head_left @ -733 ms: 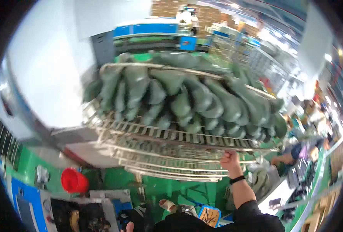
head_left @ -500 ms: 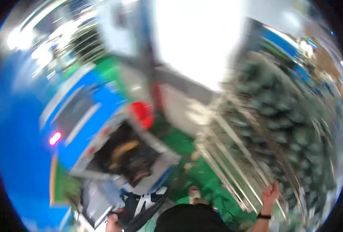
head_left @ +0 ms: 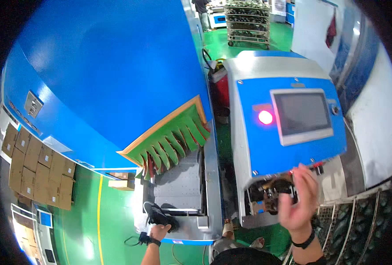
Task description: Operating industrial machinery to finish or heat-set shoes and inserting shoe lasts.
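Note:
My left hand (head_left: 159,230) reaches forward at the lower middle and grips a black shoe (head_left: 157,215) lying on the metal conveyor table (head_left: 178,187). Raised and slightly blurred, my right hand (head_left: 299,199) has its fingers apart and holds nothing. It hovers in front of the dark mechanism (head_left: 273,193) in the open underside of a blue and white control box (head_left: 284,119). A black band sits on each wrist.
A large blue machine (head_left: 112,70) fills the left, with a green strip curtain (head_left: 171,139) over the conveyor mouth. The control box has a grey screen (head_left: 302,114) and a lit red lamp (head_left: 265,117). Cardboard boxes (head_left: 37,170) are stacked at left. A wire rack (head_left: 359,225) of dark items stands at lower right.
The view has swung from the wire rack to the blue machine. My right hand left the rack rail and now hovers at the control box. My left hand now holds the shoe.

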`<action>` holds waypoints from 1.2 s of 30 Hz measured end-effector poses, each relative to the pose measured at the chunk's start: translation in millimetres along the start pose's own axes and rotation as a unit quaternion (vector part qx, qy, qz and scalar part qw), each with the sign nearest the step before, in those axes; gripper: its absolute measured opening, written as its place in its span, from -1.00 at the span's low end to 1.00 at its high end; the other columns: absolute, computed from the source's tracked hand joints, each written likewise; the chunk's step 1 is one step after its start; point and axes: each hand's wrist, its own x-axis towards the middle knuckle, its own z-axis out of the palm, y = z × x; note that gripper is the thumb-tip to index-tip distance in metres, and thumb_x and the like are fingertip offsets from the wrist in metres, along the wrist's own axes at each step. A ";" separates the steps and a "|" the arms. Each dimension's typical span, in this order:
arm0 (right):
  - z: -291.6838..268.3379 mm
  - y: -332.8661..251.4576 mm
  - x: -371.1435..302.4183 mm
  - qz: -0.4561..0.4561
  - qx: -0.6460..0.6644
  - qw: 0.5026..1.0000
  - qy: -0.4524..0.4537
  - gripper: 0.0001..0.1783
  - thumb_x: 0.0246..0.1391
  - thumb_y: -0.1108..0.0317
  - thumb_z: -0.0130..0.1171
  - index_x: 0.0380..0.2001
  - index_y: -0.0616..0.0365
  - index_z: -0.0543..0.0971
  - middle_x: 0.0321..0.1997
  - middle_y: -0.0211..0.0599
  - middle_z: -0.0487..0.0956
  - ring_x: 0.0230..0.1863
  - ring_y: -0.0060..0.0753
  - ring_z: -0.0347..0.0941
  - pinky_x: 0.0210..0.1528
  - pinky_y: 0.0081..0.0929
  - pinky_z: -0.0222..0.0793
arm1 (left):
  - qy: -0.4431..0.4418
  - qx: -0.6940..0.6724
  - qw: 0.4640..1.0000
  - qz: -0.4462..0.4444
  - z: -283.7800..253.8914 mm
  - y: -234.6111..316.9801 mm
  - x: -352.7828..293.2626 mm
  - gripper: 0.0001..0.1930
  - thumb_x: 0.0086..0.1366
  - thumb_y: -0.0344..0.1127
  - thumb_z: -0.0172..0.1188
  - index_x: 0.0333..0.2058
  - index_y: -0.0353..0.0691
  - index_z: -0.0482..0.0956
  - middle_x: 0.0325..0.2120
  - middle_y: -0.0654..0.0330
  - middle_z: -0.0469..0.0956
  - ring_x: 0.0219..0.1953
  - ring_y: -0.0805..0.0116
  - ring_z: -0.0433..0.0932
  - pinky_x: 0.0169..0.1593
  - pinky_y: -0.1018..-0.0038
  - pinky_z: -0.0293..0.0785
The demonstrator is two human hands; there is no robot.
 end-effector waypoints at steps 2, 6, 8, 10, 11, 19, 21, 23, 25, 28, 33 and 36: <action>50.5 -12.2 29.0 -0.029 -0.125 0.988 -0.085 -0.43 0.18 0.11 0.14 0.11 0.32 0.45 0.23 0.13 0.45 0.29 0.09 0.32 0.31 0.04 0.15 | -0.043 0.000 0.995 -0.085 -45.8 25.6 8.6 -0.44 0.21 0.21 0.17 -0.49 -0.28 0.68 -0.60 0.04 0.65 -0.43 0.11 0.69 -0.24 0.25 0.57; 92.8 18.1 7.0 -0.066 -0.236 0.968 -0.055 -0.31 0.12 0.00 0.11 0.19 0.27 0.41 0.30 0.16 0.40 0.37 0.15 0.25 0.39 0.08 0.01 | 0.159 -0.066 0.982 0.077 -81.0 59.9 115.2 -0.72 0.16 -0.17 0.29 -0.30 -0.28 0.64 -0.42 -0.04 0.67 -0.24 0.06 0.68 -0.21 0.25 0.55; 91.7 15.8 1.0 -0.071 -0.263 0.959 -0.073 -0.29 0.11 0.00 0.08 0.21 0.29 0.38 0.29 0.23 0.39 0.36 0.20 0.24 0.39 0.11 0.00 | 0.160 -0.136 0.975 0.070 -72.2 46.2 207.2 -0.51 0.07 -0.30 0.34 0.00 -0.29 0.49 -0.21 -0.07 0.63 -0.07 0.02 0.61 -0.06 0.25 0.51; 91.2 11.6 -2.5 -0.070 -0.281 0.951 -0.106 -0.21 0.08 -0.01 0.07 0.28 0.30 0.28 0.33 0.28 0.32 0.37 0.29 0.21 0.37 0.17 -0.01 | 0.210 -0.253 0.942 0.065 -56.9 24.4 283.2 -0.16 -0.05 -0.44 0.40 0.24 -0.37 0.22 0.00 -0.11 0.51 0.08 0.00 0.50 0.13 0.27 0.41; 92.2 11.2 -4.1 -0.076 -0.288 0.948 -0.109 -0.21 0.08 -0.01 0.07 0.28 0.30 0.28 0.33 0.28 0.32 0.37 0.29 0.21 0.37 0.17 -0.01 | 0.265 -0.241 0.932 0.058 -44.8 20.3 309.0 -0.01 -0.12 -0.49 0.42 0.31 -0.42 0.09 0.09 -0.13 0.44 0.14 -0.01 0.44 0.22 0.28 0.35; 93.9 7.7 -3.6 -0.090 -0.284 0.951 -0.079 -0.21 0.11 -0.04 0.03 0.29 0.25 0.23 0.32 0.19 0.29 0.35 0.23 0.20 0.34 0.16 0.01 | 0.128 -0.175 0.976 -0.021 -1.5 52.1 314.0 -0.35 -0.17 0.11 0.45 -0.21 -0.34 0.65 -0.34 -0.04 0.68 -0.18 -0.07 0.64 -0.06 0.13 0.55; 98.3 6.3 -2.5 -0.081 -0.289 0.950 -0.089 -0.25 0.11 -0.04 0.04 0.25 0.23 0.30 0.29 0.15 0.34 0.34 0.16 0.22 0.34 0.11 0.02 | 0.133 -0.206 0.968 -0.055 14.0 80.1 276.9 -0.44 -0.11 0.10 0.40 -0.31 -0.32 0.70 -0.44 -0.01 0.70 -0.29 -0.03 0.68 -0.16 0.14 0.58; 101.3 12.3 -3.3 -0.084 -0.286 0.953 -0.060 -0.29 0.11 -0.05 0.06 0.21 0.21 0.35 0.26 0.13 0.40 0.34 0.11 0.24 0.34 0.07 0.01 | 0.147 -0.104 0.984 0.000 14.3 116.0 225.9 -0.62 0.06 0.00 0.36 -0.33 -0.22 0.71 -0.50 0.08 0.68 -0.39 0.10 0.68 -0.32 0.23 0.58; 99.3 15.7 -0.8 -0.077 -0.262 0.961 -0.052 -0.30 0.10 -0.04 0.08 0.19 0.23 0.37 0.26 0.12 0.41 0.33 0.11 0.25 0.34 0.07 0.02 | -0.083 -0.605 0.783 -0.121 6.8 119.6 179.4 -0.78 0.19 -0.10 0.30 -0.30 -0.10 0.67 -0.51 0.20 0.65 -0.47 0.28 0.64 -0.45 0.36 0.53; 88.2 -0.7 5.1 -0.044 -0.180 0.981 -0.061 -0.35 0.12 0.10 0.13 0.19 0.26 0.35 0.26 0.10 0.41 0.32 0.13 0.27 0.36 0.12 -0.02 | -0.153 -0.768 0.621 -0.030 17.0 108.4 74.7 -0.67 0.22 -0.09 0.31 -0.13 -0.14 0.57 -0.34 0.22 0.65 -0.33 0.33 0.62 -0.33 0.40 0.54; 61.1 -45.2 -59.5 -0.019 0.216 0.966 -0.140 -0.35 0.08 0.25 0.25 0.21 0.22 0.33 0.19 -0.02 0.48 0.24 0.03 0.36 0.35 0.01 0.11 | -0.315 -0.728 0.543 0.274 60.5 97.4 -76.8 -0.33 0.31 0.14 0.20 0.19 -0.30 0.44 0.09 0.07 0.53 0.10 0.17 0.50 0.17 0.30 0.41; 84.7 -62.3 -105.1 0.388 0.592 0.659 -0.255 -0.10 0.07 0.27 0.31 0.42 0.16 0.13 0.35 -0.07 0.32 0.36 -0.13 0.21 0.35 -0.20 0.13 | -0.306 -0.696 0.593 0.267 89.8 128.5 -123.7 -0.32 0.27 0.04 0.27 0.21 -0.31 0.40 0.10 0.06 0.50 0.13 0.18 0.47 0.21 0.29 0.38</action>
